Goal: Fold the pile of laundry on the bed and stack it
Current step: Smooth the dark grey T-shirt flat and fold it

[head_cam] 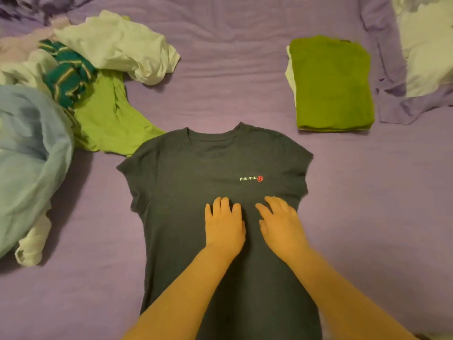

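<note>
A dark grey T-shirt (196,173) with a small logo lies spread flat, front up, on the purple bed sheet (232,69), its collar pointing away from me. My left hand (224,224) and my right hand (282,222) rest flat on its middle, side by side, fingers straight and holding nothing. At the far right sits a folded stack (333,84) with an olive-green garment on top and a white one under it. The unfolded pile (73,77) lies at the left: white, bright green, teal striped and light blue pieces.
A white pillow (429,45) and a rumpled purple cover fill the far right corner. The bright green garment (107,119) of the pile reaches almost to the T-shirt's left shoulder. Bare sheet lies between the T-shirt and the folded stack.
</note>
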Motion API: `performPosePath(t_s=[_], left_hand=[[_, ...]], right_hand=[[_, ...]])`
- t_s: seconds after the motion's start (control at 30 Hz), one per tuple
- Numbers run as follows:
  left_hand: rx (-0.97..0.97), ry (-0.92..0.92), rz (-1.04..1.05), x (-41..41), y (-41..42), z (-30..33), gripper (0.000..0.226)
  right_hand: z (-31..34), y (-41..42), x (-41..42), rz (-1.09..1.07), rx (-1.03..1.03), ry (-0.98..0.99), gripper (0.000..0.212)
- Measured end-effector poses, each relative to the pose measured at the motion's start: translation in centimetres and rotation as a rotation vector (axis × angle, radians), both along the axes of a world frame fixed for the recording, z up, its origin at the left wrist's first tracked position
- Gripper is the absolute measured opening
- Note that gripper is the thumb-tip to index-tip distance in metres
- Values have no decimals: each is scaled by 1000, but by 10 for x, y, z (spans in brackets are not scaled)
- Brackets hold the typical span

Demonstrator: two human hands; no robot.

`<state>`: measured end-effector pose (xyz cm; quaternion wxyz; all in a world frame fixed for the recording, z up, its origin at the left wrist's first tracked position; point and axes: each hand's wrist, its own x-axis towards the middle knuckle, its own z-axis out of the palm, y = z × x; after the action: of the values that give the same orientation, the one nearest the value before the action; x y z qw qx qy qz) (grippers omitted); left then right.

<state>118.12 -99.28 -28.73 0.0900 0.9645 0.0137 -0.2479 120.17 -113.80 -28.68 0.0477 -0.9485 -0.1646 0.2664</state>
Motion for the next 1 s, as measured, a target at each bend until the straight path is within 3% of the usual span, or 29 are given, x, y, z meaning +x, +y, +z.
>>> performPosePath(t_s=[0.13,0.3,0.43,0.53,0.63,0.7,0.8,0.9,1.0], left_hand=[[-106,-29,-229,71,-14,-3,56],[2,20,-535,131,-15,-23,64],[64,15,-570,162,-16,-41,76],[78,34,-556,183,-21,-45,86],[73,46,-557,187,-24,-37,87],[0,-16,-495,182,-22,-29,74],[-270,-180,-200,177,-13,-16,43],[-595,-175,141,177,2,-5,36],[-529,-200,91,175,21,-4,37]], right_hand=[[7,-21,41,-334,36,-139,52],[-3,-28,82,-728,169,-31,65],[-18,-21,84,-754,86,-120,76],[-23,-20,84,-804,156,-135,73],[-22,-20,83,-746,154,-211,65],[-17,-17,82,-661,128,-282,63],[-6,-6,76,-407,149,-364,71],[-6,6,64,-43,153,-351,74],[-10,11,54,25,170,-331,64]])
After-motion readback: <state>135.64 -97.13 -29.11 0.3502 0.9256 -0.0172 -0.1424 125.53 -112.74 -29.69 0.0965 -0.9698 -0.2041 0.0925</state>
